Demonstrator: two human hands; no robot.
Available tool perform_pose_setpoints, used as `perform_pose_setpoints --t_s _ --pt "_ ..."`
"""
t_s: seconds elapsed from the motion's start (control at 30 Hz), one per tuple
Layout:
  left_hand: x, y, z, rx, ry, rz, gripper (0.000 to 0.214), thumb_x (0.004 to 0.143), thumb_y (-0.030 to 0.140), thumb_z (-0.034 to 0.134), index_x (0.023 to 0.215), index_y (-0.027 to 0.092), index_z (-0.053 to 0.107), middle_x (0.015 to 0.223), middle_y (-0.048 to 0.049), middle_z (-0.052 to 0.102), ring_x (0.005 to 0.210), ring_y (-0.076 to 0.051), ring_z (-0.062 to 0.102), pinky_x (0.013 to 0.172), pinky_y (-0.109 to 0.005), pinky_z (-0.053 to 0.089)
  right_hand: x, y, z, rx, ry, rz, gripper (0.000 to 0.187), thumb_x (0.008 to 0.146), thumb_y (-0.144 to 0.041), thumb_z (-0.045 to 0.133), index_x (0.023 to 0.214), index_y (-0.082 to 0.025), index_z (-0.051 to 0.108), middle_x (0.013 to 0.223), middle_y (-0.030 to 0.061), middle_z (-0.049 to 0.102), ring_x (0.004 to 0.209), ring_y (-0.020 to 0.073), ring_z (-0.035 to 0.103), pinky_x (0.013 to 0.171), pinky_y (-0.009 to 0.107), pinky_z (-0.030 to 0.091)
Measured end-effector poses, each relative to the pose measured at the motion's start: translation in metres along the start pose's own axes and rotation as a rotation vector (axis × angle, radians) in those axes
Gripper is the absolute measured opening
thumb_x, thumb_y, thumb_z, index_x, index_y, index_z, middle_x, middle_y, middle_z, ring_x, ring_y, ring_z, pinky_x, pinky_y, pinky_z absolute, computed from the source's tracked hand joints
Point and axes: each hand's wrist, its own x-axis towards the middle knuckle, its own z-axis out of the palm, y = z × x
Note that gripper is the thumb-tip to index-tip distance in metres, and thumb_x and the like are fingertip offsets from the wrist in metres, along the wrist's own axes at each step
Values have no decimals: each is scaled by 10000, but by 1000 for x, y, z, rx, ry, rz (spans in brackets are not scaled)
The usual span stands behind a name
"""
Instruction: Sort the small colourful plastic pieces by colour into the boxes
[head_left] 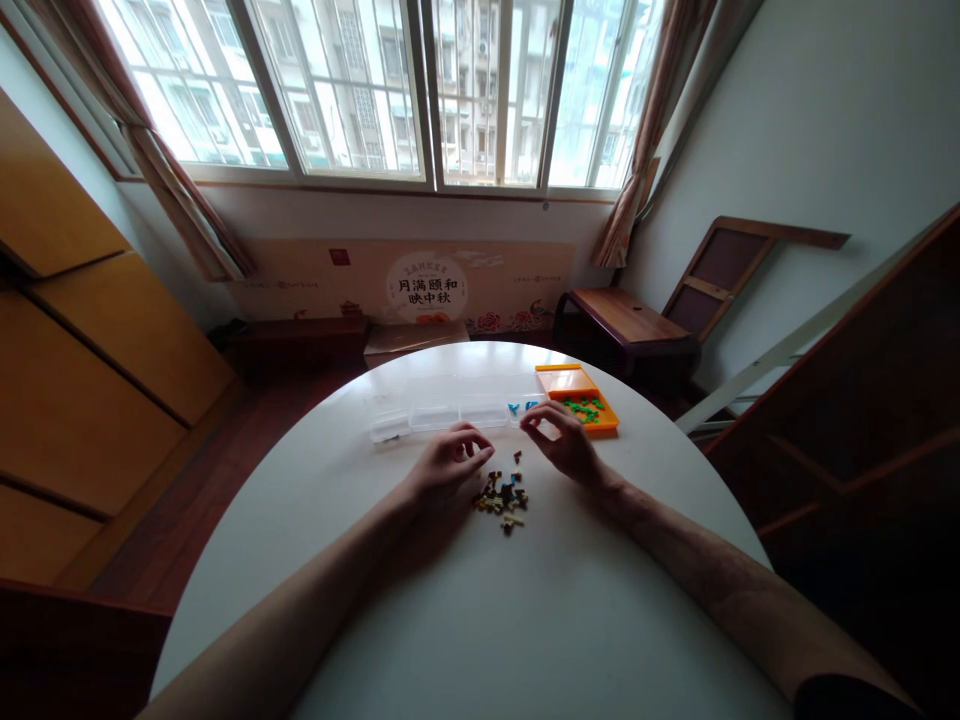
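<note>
Several small brown, yellow and blue plastic pieces (501,497) lie in a loose pile on the white round table, with a single dark piece (517,456) just beyond it. My left hand (452,462) hovers at the pile's upper left, thumb and index tips brought close together; whatever they hold is too small to name. Over the right end of a clear compartment box (435,415), my right hand (564,440) is pinched, its contents hidden. Blue pieces (514,409) sit in that end compartment. An orange case (604,422) with green pieces (583,409) stands behind my right hand.
The white table (360,620) has a curved edge all round. Beyond it are a low wooden bench (626,318), a cardboard box (416,342) and a printed panel (300,275) beneath the window. Wooden cabinets (97,390) stand left.
</note>
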Motion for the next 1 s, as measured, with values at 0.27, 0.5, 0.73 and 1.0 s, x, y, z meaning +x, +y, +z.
perform_pose_setpoints --t_s 0.27,0.5,0.73,1.0 --pt "0 -2 1 -11 -1 16 314 1019 477 737 980 180 829 984 -69 685 776 -143 599 706 -269 486 0 22 -3 -233 164 191 83 1011 -278 719 1059 -237 773 985 61 782 914 276 695 903 448 568" --pt "-1 7 -1 20 -9 24 281 1004 450 754 975 183 836 968 -70 695 762 -144 590 689 -266 489 -1 1 -9 -20 -126 -13 170 959 -124 655 1062 -238 727 1015 57 735 903 229 667 872 397 587" --pt "-6 19 -5 90 -131 174 162 985 355 778 1019 218 858 1038 -79 734 873 -170 661 806 -288 546 -6 -10 -18 106 -516 -120 221 877 -140 802 1061 -263 791 1018 39 751 957 216 701 927 369 586" --pt "-11 11 -3 164 -223 233 146 984 304 782 1090 276 878 1086 -70 769 934 -180 720 816 -268 558 -4 -12 -16 108 -578 -100 61 960 -249 820 1005 -289 825 1030 37 742 965 204 709 910 350 591"
